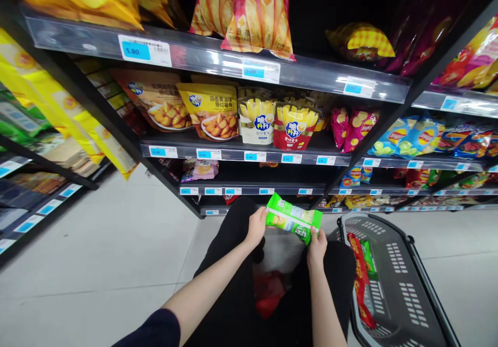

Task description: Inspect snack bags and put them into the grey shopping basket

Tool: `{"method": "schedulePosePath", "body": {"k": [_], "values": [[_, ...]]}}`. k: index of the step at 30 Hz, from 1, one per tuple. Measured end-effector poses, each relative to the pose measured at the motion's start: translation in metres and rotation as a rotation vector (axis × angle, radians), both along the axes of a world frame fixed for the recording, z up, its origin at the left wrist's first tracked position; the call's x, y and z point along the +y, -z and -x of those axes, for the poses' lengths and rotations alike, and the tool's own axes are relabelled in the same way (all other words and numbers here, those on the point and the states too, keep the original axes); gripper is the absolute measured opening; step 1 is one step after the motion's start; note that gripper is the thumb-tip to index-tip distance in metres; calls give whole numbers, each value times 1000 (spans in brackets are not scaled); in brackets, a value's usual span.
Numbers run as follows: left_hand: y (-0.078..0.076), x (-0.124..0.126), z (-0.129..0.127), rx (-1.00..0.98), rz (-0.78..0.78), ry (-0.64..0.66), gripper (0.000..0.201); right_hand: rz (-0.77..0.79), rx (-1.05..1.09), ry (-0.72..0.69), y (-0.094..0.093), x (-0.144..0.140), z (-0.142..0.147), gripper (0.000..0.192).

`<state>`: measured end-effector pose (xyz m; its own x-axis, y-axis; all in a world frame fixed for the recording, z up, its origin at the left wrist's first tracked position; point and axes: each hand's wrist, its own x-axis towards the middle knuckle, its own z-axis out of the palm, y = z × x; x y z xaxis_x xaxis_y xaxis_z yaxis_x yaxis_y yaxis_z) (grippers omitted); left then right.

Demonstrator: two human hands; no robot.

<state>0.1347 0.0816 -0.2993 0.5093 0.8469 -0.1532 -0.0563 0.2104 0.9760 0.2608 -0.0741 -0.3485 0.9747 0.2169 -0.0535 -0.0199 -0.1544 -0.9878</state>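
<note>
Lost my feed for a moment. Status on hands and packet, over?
Left hand and right hand both grip green snack packet, one at each end. Packet held above lap. Grey basket at right, nothing between.

Glossy plastic green snack pack (293, 218); matt grey plastic basket (404, 285) w/ perforated walls.

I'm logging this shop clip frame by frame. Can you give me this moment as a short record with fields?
setting: shop aisle, black snack shelves with blue price tags
left hand: grips the left end of a green snack packet
right hand: grips the packet's right end
packet position: held level in front of the lowest shelves, beside the basket
basket: grey, on the floor at right, red and green packets inside
posture: crouched, dark trousers in view
</note>
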Motion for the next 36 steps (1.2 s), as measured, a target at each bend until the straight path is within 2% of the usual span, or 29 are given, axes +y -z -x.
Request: {"method": "schedulePosePath", "body": {"k": [5,9,13,17,21,23,25,27,30,33,36], "values": [[3,6,-2,-19,-18,-67,32,-50,33,-29,-1,0,1,44],[10,9,-3,-20,13,-66,35,-17,36,-58,-1,3,3,46],[11,11,0,28,0,11,34,108,5,-79,2,-2,-2,44],[2,8,0,47,-82,119,25,291,-56,-106,9,-12,-8,35],[-3,3,-2,52,-129,206,27,432,-151,-139,10,-16,-3,24],[-4,2,-2,82,-162,196,21,453,-232,-133,1,-13,5,21],[-4,-1,0,119,-195,187,16,433,-334,-133,-14,-5,16,32],[-4,-7,2,147,-219,202,13,383,-494,-242,-31,6,29,41],[-4,-15,2,176,-245,226,11,358,-702,-420,-47,22,50,38],[-7,-18,2,203,-268,196,13,374,-699,-369,-39,29,61,33],[-4,-14,0,191,-297,169,22,318,-746,-327,-9,37,60,31]]}}
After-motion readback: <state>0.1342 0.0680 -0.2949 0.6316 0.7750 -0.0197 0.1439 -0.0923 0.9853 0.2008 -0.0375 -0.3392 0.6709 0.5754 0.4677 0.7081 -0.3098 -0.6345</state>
